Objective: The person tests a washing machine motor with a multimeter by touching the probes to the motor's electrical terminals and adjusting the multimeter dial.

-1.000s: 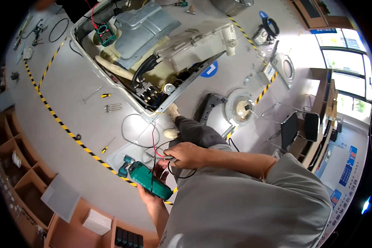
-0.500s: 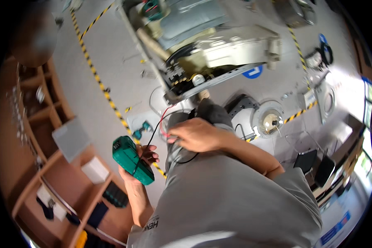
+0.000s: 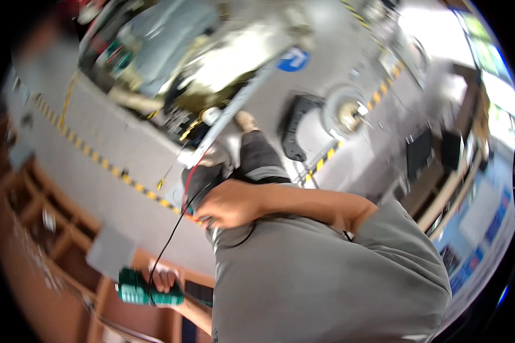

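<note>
My left hand (image 3: 165, 282) grips a green handheld meter (image 3: 130, 286) low at the left, over a wooden shelf unit, with a black lead (image 3: 169, 243) across it. My right hand (image 3: 229, 203) is closed at my waist on the test leads, where a red lead (image 3: 188, 186) and the black one run into it; their ends are hidden or blurred. Just beyond my legs stands an opened white appliance (image 3: 245, 86) with a grey metal panel (image 3: 160, 46) and wiring inside, smeared by motion.
Wooden compartments (image 3: 83, 266) line the left and lower left. Striped floor tape (image 3: 97, 157) crosses the floor. Right of my legs lie a black block (image 3: 294, 128) and a round metal part (image 3: 343, 117). A black chair (image 3: 418, 157) and a long desk (image 3: 452, 200) stand at the right.
My left hand has moved down and leftward with the meter, away from my right hand, stretching the black lead. My right hand has shifted slightly left. The whole view has swung and blurred.
</note>
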Tool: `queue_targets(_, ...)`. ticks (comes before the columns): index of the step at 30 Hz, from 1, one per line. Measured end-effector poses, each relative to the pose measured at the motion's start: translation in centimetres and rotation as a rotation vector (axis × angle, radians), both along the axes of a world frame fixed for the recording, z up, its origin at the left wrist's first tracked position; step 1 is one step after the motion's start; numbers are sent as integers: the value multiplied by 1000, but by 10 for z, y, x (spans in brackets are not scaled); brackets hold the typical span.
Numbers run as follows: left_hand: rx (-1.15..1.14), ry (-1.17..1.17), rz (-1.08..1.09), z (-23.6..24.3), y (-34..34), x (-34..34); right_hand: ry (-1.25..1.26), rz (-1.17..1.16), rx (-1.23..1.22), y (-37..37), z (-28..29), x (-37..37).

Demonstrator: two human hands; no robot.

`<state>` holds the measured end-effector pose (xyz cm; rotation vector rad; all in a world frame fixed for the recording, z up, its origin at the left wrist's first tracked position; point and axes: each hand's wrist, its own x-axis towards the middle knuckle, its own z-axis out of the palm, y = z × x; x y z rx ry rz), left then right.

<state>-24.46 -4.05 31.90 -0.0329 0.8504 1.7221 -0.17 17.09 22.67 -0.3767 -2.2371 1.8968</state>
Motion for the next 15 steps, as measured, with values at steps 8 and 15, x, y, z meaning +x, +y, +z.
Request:
queue_targets(8,86,-117,-246,-39,36,-114,-165,-249,42,-32,-5,-67)
queue_targets(15,142,-108,-505,-58,41,-256,-340,-508,111,-92,12,-175)
